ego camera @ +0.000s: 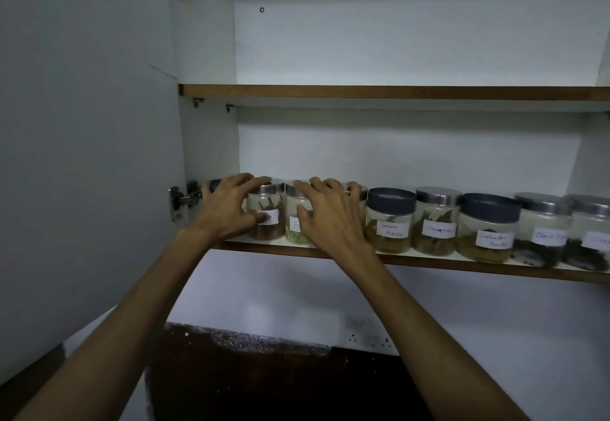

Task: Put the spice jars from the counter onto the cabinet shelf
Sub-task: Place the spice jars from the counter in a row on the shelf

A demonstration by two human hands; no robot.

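Several clear spice jars with white handwritten labels stand in a row on the lower cabinet shelf [429, 260]. My left hand [227, 211] lies spread over the two leftmost jars: one is mostly hidden behind it, and the thumb touches the label of the silver-lidded jar with brown contents [269, 209]. My right hand [330, 216] is spread over the jar with green contents [295, 234] and another jar hidden behind it, fingertips on the lids. To the right stand the Garam Masala jar [391, 219] and further jars [488, 227].
The upper shelf [396, 92] is bare. The open cabinet door [85, 123] stands at the left, with a hinge [180, 201] beside my left hand. Below lie a dark counter [264, 387] and a wall socket [369, 339].
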